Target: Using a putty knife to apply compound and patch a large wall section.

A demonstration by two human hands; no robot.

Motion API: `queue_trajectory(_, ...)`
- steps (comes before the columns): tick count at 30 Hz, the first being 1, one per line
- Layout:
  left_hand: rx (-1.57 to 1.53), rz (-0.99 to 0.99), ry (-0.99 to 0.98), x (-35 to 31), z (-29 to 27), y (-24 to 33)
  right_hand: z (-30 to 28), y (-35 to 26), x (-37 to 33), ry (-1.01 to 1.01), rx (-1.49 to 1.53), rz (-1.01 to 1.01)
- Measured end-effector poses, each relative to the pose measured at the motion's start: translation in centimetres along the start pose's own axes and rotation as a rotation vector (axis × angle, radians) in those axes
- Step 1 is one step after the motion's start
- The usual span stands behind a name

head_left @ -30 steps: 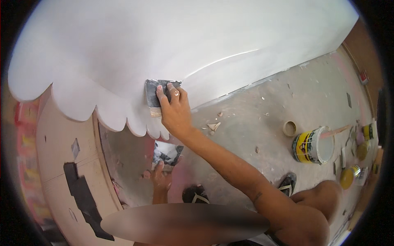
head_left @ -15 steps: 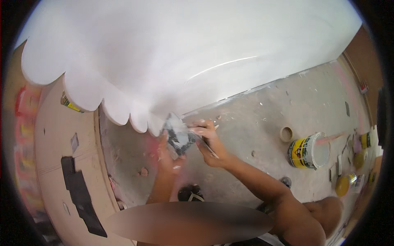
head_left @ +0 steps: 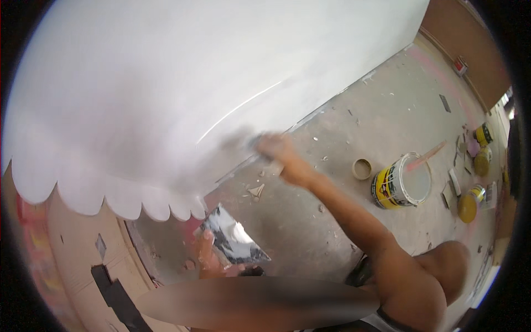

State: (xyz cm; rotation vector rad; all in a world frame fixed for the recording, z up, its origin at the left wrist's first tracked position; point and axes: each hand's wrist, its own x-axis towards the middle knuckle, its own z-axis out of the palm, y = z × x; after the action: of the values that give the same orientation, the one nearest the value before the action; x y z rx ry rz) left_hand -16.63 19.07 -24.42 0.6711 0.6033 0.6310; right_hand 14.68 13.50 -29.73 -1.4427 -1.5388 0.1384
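My left hand grips the edge of a flat plate, dark and smeared, with a lump of white putty on it. My right hand is stretched forward to the lower edge of a large white panel. Its fingers are closed on a putty knife, blurred by motion, whose blade is at or close to the panel's surface. A row of rounded scallops shapes the panel's left border.
To the right stands a yellow-and-black bucket with a stick in it, beside a tape roll. Several cans, including a yellow one, sit farther right. Scraps litter the grey floor. Brown board lies at left.
My right hand has left the plate and moved forward to the panel with the putty knife. The left hand with the plate is lower and nearer me. The view has shifted.
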Motion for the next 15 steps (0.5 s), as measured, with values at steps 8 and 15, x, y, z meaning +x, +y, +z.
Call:
queue_trajectory(8, -0.059, 0.065, 0.108, -1.1, -4.0, -1.9, -13.6, 7.3, 9.6, 0.973, -0.235, 0.247)
queue_trajectory(15, -0.109, 0.064, 0.206, -3.0, -5.5, -1.5, -2.1, 1.6, 10.9, 0.861, -0.146, 0.204)
